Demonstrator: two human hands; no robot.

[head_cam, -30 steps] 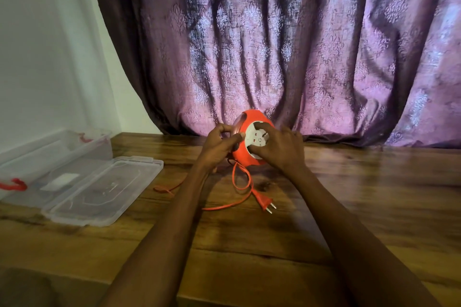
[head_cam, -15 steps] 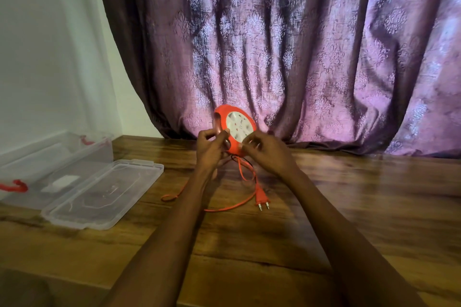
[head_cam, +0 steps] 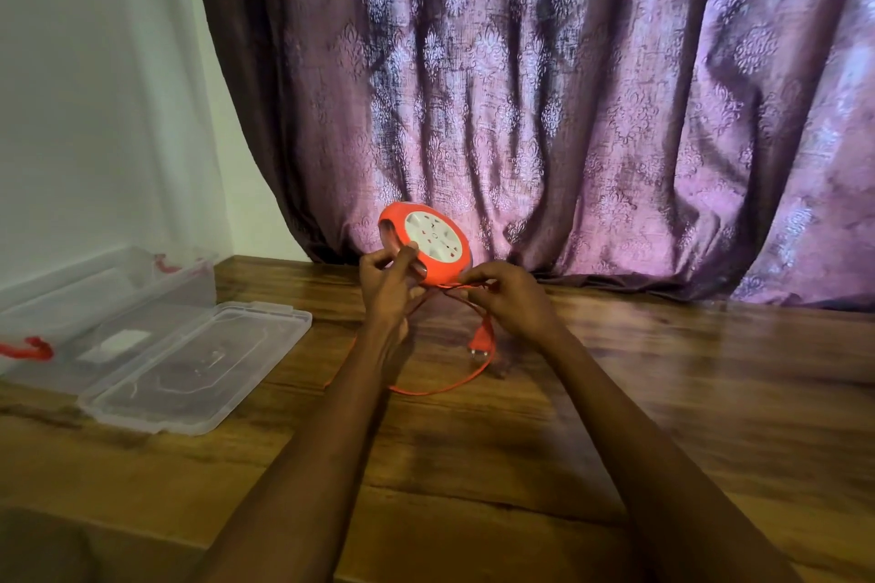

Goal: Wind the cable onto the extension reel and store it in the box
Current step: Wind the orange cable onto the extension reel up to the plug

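We hold the reel (head_cam: 428, 249) above the tabletop (head_cam: 663, 393) in our left hand (head_cam: 386, 282); our right hand (head_cam: 504, 298) pinches the cable (head_cam: 440, 388). The slack loop could kink; the plug (head_cam: 480, 341) may snag; the box (head_cam: 71, 298) waits open, left.

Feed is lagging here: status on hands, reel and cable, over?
Left hand grips reel, held off the table. Right hand pinches cable. Loose loop and plug lie on table. Box open, lid beside it; nothing blocking.
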